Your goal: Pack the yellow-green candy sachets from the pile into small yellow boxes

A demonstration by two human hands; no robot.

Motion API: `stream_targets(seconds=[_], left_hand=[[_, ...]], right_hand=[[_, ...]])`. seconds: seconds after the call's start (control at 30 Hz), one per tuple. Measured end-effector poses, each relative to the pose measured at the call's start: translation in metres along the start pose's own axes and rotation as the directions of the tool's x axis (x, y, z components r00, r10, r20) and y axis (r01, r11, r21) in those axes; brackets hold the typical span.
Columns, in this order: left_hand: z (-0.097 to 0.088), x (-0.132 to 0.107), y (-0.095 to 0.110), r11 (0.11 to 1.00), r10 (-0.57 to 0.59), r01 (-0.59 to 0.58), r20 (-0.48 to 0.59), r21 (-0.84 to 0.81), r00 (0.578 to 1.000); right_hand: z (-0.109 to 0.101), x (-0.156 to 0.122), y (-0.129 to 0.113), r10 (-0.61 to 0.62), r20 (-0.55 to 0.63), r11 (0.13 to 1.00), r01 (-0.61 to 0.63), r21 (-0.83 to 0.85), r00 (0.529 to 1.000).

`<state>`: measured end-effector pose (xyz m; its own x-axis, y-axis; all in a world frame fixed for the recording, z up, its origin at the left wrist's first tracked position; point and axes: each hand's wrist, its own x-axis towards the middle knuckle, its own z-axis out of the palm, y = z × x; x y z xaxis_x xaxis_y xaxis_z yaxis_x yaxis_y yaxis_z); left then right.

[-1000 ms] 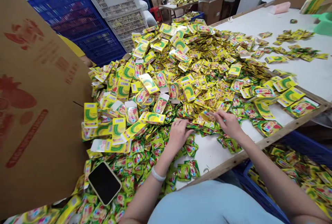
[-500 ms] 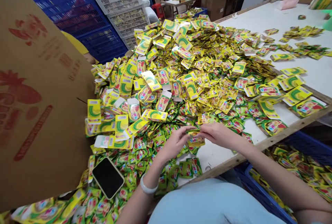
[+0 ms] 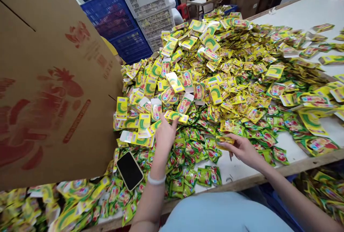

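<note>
My left hand [image 3: 165, 133] is over the left part of the pile, thumb and forefinger spread apart. Its fingertips are at a small yellow-green carton [image 3: 177, 116] lying on other cartons; whether they touch it is hard to tell. My right hand [image 3: 243, 150], near the table's front edge, pinches a few yellow sachets [image 3: 224, 141] between thumb and fingers. Beneath and around both hands lie green sachets [image 3: 193, 146] with red fruit prints. Yellow sachets [image 3: 231, 92] heap up farther back, with flat and part-open cartons [image 3: 215, 90] on top.
A large brown cardboard box [image 3: 67, 117] stands at the left. A phone [image 3: 130, 171] lies on green sachets beside it. Blue crates [image 3: 115, 20] and white crates [image 3: 146, 1] are stacked behind. The wooden table edge [image 3: 303, 161] runs along the front, with a sachet-filled blue bin below right.
My hands, together at the yellow sachets before, are now apart. The left has moved to the cartons; the right keeps the sachets. The view has turned left.
</note>
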<state>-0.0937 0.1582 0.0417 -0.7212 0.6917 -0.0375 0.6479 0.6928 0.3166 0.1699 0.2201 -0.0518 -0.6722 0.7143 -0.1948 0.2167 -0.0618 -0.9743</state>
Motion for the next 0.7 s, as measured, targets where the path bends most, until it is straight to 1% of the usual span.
stream_targets(seconds=[0.03, 0.07, 0.1, 0.17, 0.2, 0.23, 0.27, 0.3, 0.33, 0.37, 0.4, 0.43, 0.47, 0.5, 0.53, 0.57, 0.6, 0.63, 0.67, 0.7], left_hand=[[-0.003, 0.017, 0.001, 0.994, -0.075, 0.08, -0.062, 0.079, 0.995], [-0.003, 0.031, 0.003, 0.984, -0.111, 0.121, -0.076, 0.133, 0.991], [0.0, 0.042, 0.006, 0.979, -0.108, 0.115, -0.048, 0.166, 0.993], [0.011, 0.053, 0.013, 0.985, -0.038, 0.039, -0.008, 0.165, 0.999], [0.017, 0.053, 0.016, 0.992, 0.015, -0.012, -0.021, 0.126, 1.0], [0.024, 0.05, 0.017, 0.997, 0.068, -0.065, -0.058, 0.051, 0.996], [0.03, 0.045, 0.018, 0.99, 0.115, -0.122, -0.103, -0.065, 0.988], [0.036, 0.039, 0.017, 0.959, 0.153, -0.18, -0.133, -0.22, 0.979], [0.041, 0.031, 0.015, 0.888, 0.186, -0.225, -0.134, -0.401, 0.973], [0.045, 0.022, 0.014, 0.78, 0.217, -0.237, -0.105, -0.579, 0.971], [0.048, 0.013, 0.012, 0.655, 0.246, -0.213, -0.061, -0.725, 0.967], [0.051, 0.003, 0.011, 0.541, 0.272, -0.165, -0.014, -0.825, 0.962], [0.054, -0.007, 0.011, 0.455, 0.29, -0.116, 0.023, -0.883, 0.957], [0.056, -0.018, 0.011, 0.405, 0.303, -0.083, 0.048, -0.91, 0.952], [0.057, -0.029, 0.012, 0.384, 0.318, -0.068, 0.063, -0.921, 0.946], [0.057, -0.04, 0.013, 0.382, 0.34, -0.065, 0.074, -0.922, 0.937], [0.057, -0.049, 0.013, 0.392, 0.368, -0.067, 0.09, -0.917, 0.925], [0.056, -0.057, 0.013, 0.413, 0.39, -0.066, 0.111, -0.908, 0.914], [0.055, -0.062, 0.013, 0.437, 0.393, -0.061, 0.129, -0.897, 0.91], [0.053, -0.066, 0.013, 0.46, 0.373, -0.048, 0.144, -0.886, 0.917]], right_hand=[[0.0, 0.0, 0.002, -0.003, 0.002, 1.0, 0.003, -0.029, 1.0], [0.002, 0.0, 0.004, -0.009, 0.021, 0.999, 0.01, -0.04, 1.0], [0.004, -0.001, 0.005, -0.019, 0.043, 0.999, 0.02, -0.038, 0.999], [0.01, -0.001, 0.004, -0.051, 0.045, 0.999, 0.051, -0.007, 0.998], [0.012, -0.001, 0.003, -0.066, 0.026, 0.998, 0.065, 0.019, 0.998], [0.013, -0.002, 0.001, -0.072, 0.003, 0.996, 0.072, 0.052, 0.997], [0.014, -0.002, -0.001, -0.069, -0.021, 0.993, 0.07, 0.096, 0.997], [0.013, -0.002, -0.004, -0.056, -0.034, 0.987, 0.06, 0.148, 0.998], [0.013, -0.001, -0.007, -0.037, -0.03, 0.978, 0.042, 0.203, 0.999], [0.013, 0.0, -0.009, -0.02, -0.009, 0.968, 0.022, 0.252, 1.0], [0.014, 0.002, -0.012, -0.016, 0.017, 0.958, 0.011, 0.285, 1.0], [0.017, 0.005, -0.014, -0.029, 0.036, 0.955, 0.017, 0.295, 0.999], [0.021, 0.008, -0.016, -0.059, 0.037, 0.961, 0.047, 0.271, 0.998], [0.027, 0.011, -0.016, -0.113, 0.015, 0.973, 0.108, 0.202, 0.993], [0.034, 0.013, -0.016, -0.191, -0.021, 0.978, 0.192, 0.082, 0.981], [0.042, 0.014, -0.016, -0.29, -0.054, 0.955, 0.285, -0.081, 0.956], [0.05, 0.014, -0.015, -0.395, -0.06, 0.892, 0.367, -0.265, 0.917], [0.057, 0.013, -0.013, -0.489, -0.023, 0.791, 0.431, -0.434, 0.872], [0.063, 0.009, -0.012, -0.558, 0.049, 0.672, 0.485, -0.56, 0.829], [0.067, 0.004, -0.011, -0.594, 0.135, 0.565, 0.531, -0.631, 0.793]])
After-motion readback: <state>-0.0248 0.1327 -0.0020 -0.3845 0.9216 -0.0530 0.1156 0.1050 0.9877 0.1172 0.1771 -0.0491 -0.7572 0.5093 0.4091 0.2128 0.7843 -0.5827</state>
